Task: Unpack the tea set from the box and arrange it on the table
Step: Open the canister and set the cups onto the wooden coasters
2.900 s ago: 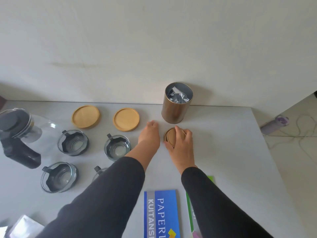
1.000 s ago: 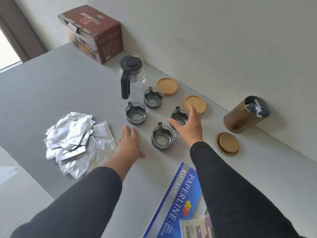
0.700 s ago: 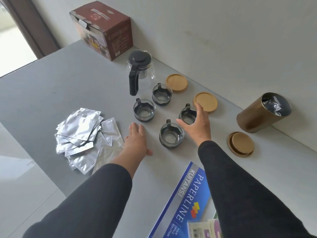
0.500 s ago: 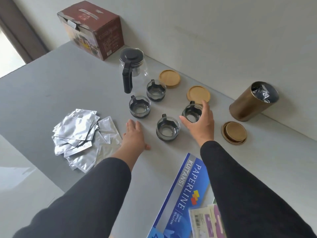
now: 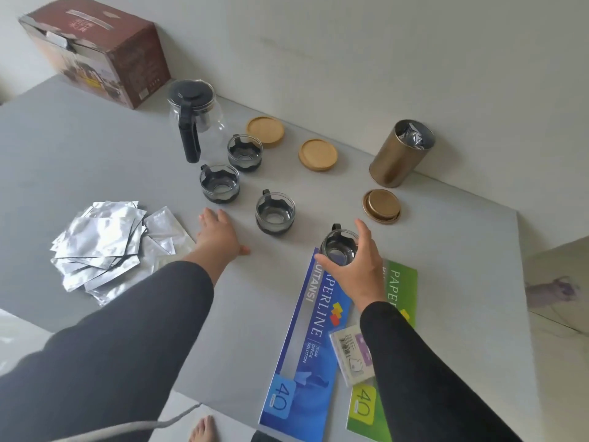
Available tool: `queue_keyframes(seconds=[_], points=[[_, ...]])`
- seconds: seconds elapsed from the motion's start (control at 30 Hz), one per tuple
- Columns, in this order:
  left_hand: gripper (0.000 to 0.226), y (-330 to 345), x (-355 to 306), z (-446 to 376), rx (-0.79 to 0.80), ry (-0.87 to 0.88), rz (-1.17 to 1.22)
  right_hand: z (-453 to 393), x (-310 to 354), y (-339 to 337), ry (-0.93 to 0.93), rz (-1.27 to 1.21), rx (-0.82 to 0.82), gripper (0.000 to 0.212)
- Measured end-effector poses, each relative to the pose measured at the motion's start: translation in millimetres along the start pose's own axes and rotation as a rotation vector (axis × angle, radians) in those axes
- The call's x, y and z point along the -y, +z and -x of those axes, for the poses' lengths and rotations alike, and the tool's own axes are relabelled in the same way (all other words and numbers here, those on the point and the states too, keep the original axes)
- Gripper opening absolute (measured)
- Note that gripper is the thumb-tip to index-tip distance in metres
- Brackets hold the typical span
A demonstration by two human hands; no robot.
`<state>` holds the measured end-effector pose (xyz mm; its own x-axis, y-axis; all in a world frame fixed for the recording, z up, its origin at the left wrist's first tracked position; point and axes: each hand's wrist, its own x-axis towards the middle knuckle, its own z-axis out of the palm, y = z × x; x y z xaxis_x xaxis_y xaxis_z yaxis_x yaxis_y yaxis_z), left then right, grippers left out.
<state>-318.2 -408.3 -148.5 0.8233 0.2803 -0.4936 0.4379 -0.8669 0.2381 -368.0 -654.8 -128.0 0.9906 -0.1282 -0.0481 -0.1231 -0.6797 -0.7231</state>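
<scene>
My right hand [image 5: 358, 269] grips a small glass cup [image 5: 338, 248] with a black holder, just above the top edge of a blue paper pack [image 5: 306, 339]. My left hand [image 5: 220, 239] lies flat and open on the grey table [image 5: 95, 161]. Three more glass cups stand on the table: one [image 5: 275, 212] close to my left hand, one [image 5: 219, 183] further left, one [image 5: 244, 152] behind it. A glass teapot [image 5: 194, 114] with a black lid and handle stands at the back. The brown tea set box [image 5: 98, 49] sits in the far left corner.
Two wooden coasters [image 5: 265, 130] [image 5: 318, 154] lie near the wall. An open gold canister [image 5: 401, 153] holds a foil bag, its lid [image 5: 381, 205] lying in front. A pile of silver foil packets [image 5: 105, 244] lies at left. A green paper pack [image 5: 382, 371] lies beside the blue one.
My right hand closed on the rightmost cup and carried it toward me, to the top edge of the blue pack. My left hand stayed flat on the table.
</scene>
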Motion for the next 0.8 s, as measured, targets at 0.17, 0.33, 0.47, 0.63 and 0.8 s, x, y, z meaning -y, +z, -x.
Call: queue_keyframes(seconds=[0.17,0.33,0.47,0.63,0.8], points=[[0.113,-1.0,-2.0,-0.1,0.016,0.001,-0.003,-0.4,-1.1,-0.4,0.006,-0.031,0.045,0.098],[0.112,-0.3,-2.3,-2.8,0.010,-0.009,-0.009,-28.7,10.4,-6.8,-0.067,0.007,-0.003,0.089],[0.109,1.7,-0.2,-6.0,0.007,-0.007,0.000,-77.3,26.7,-4.8,-0.115,0.036,-0.018,0.085],[0.110,0.1,-2.2,-3.2,0.005,-0.011,0.003,-139.4,49.0,16.9,-0.102,0.157,0.034,0.084],[0.109,-1.1,-6.2,-3.1,-0.010,-0.027,0.003,-186.6,53.9,47.8,-0.096,0.286,0.052,0.084]])
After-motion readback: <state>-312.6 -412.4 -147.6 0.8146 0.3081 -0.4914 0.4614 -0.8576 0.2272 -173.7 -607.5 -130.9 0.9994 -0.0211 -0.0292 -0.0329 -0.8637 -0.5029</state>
